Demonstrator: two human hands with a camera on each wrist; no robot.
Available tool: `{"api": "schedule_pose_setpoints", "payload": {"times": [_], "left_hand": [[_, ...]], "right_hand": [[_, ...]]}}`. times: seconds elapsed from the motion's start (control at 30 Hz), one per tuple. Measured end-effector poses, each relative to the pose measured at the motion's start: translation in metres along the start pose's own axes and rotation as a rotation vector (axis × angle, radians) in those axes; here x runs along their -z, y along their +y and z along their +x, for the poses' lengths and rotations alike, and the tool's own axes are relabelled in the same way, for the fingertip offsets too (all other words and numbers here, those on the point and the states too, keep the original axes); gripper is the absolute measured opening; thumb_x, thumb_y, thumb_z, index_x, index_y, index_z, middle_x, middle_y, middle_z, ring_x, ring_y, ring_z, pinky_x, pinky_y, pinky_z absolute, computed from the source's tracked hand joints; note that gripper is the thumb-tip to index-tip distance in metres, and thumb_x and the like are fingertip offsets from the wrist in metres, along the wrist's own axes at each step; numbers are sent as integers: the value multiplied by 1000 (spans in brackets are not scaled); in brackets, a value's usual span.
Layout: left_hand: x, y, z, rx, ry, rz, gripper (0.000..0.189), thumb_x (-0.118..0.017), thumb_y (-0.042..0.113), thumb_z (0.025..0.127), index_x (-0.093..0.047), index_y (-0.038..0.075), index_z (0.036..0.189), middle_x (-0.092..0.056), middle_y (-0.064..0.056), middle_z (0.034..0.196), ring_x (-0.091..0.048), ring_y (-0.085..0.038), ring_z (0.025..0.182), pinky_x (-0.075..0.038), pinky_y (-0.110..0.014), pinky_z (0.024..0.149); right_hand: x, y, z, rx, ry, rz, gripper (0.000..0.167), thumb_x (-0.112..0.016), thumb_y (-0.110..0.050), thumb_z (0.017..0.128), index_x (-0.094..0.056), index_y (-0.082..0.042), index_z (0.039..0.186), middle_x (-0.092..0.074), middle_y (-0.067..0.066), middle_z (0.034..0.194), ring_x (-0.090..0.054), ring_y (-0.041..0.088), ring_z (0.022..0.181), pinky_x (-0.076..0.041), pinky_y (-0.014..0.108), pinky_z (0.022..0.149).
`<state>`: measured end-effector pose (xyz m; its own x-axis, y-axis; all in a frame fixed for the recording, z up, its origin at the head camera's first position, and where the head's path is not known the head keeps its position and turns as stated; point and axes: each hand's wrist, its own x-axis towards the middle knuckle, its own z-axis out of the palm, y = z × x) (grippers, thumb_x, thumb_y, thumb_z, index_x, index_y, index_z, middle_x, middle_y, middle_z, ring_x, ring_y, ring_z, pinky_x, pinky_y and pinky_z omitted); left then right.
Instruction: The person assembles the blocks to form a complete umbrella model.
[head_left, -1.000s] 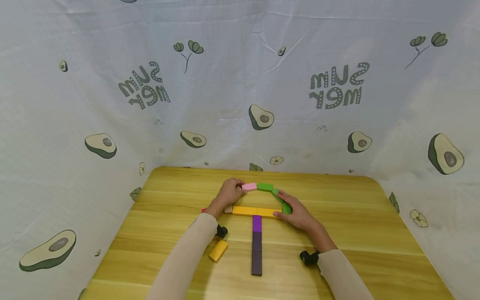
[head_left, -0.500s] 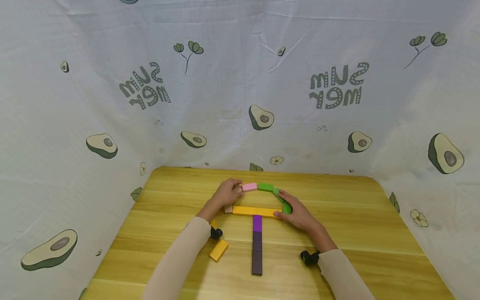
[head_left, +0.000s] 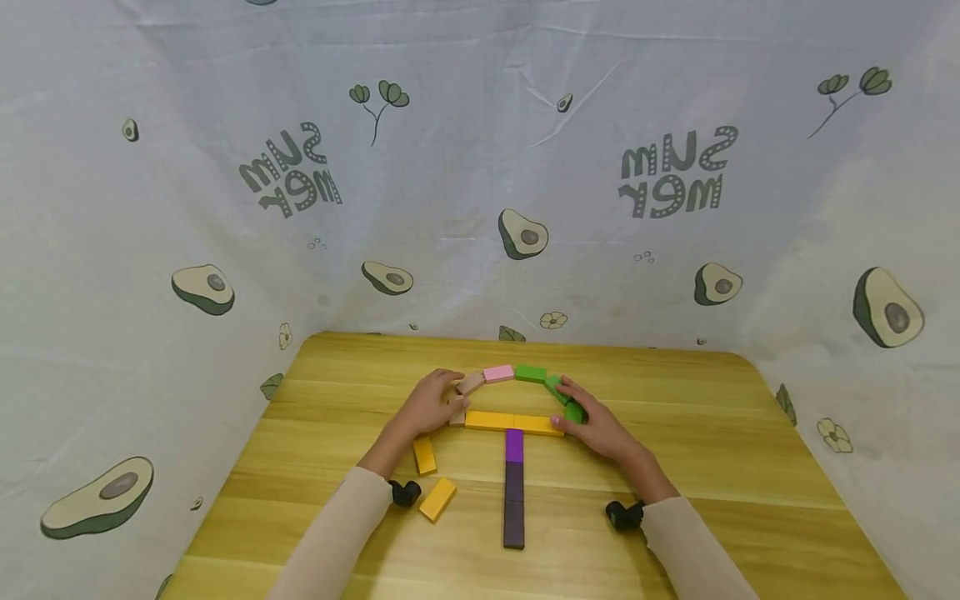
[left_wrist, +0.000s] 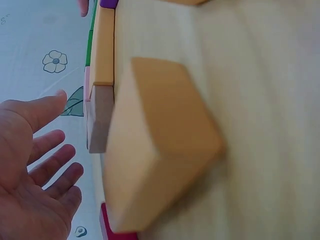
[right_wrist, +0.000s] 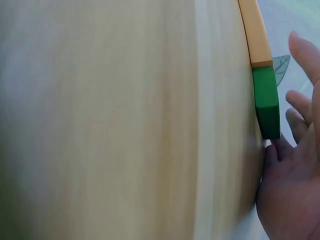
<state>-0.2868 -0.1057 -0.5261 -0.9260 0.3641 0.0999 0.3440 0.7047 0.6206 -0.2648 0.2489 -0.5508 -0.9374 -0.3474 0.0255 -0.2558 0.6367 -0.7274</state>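
Note:
Wooden blocks form an umbrella-like outline on the table. A pink block (head_left: 498,373) and several green blocks (head_left: 531,373) make the top and right of its arch. At the arch's left end lie two tan blocks (head_left: 470,383), with my left hand (head_left: 427,406) beside them, fingers spread and holding nothing. My right hand (head_left: 603,431) rests at the arch's right end, its loosely extended fingers by the green blocks and its thumb near the yellow row (head_left: 490,421). Below that row, a purple block (head_left: 513,445) and dark blocks (head_left: 513,505) run toward me.
Two loose yellow blocks (head_left: 438,500) lie left of the stem, one partly beside my left forearm. A red block (left_wrist: 116,222) shows at the bottom of the left wrist view. Printed cloth (head_left: 480,167) rises behind and beside the wooden table (head_left: 675,383).
My left hand has let go of the upper tan block and drawn back left and nearer, uncovering that block and a loose yellow one. My right hand has barely shifted.

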Motion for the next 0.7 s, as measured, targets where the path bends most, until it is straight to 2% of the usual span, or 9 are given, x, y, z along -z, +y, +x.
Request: {"api": "schedule_pose_setpoints", "payload": {"times": [0.2,0.33,0.53,0.7], "left_hand": [[4,-4,-27,-6,13,-16,54,-72,33,98,-58,10,145,-53,-15,150,-49,-39,140,-43,-57,115],[6,-1,-44,-17,29,7,58,-74,36,96,-58,12,146,-52,-14,151,-49,-38,140,-44,-57,114],[1,5,-67,-41,40,16,62,-74,40,95,-56,15,149,-51,-11,153,-48,-36,142,-44,-55,114],[-5,13,-84,-28,39,-12,59,-75,45,94,-60,19,145,-53,-5,151,-49,-32,142,-44,-55,115]], "right_hand": [[5,-5,-10,9,-11,36,74,-67,-41,100,-37,-9,160,-16,15,172,-15,50,156,-17,71,122],[9,-10,-23,25,2,8,77,-68,-43,99,-36,-10,160,-18,15,172,-17,49,156,-19,71,121],[8,-24,-47,63,66,-55,80,-72,-45,95,-39,-9,158,-30,16,168,-27,49,152,-26,75,116],[-1,-43,-67,84,86,-86,79,-75,-48,92,-45,-13,156,-38,12,165,-34,47,150,-30,75,114]]}}
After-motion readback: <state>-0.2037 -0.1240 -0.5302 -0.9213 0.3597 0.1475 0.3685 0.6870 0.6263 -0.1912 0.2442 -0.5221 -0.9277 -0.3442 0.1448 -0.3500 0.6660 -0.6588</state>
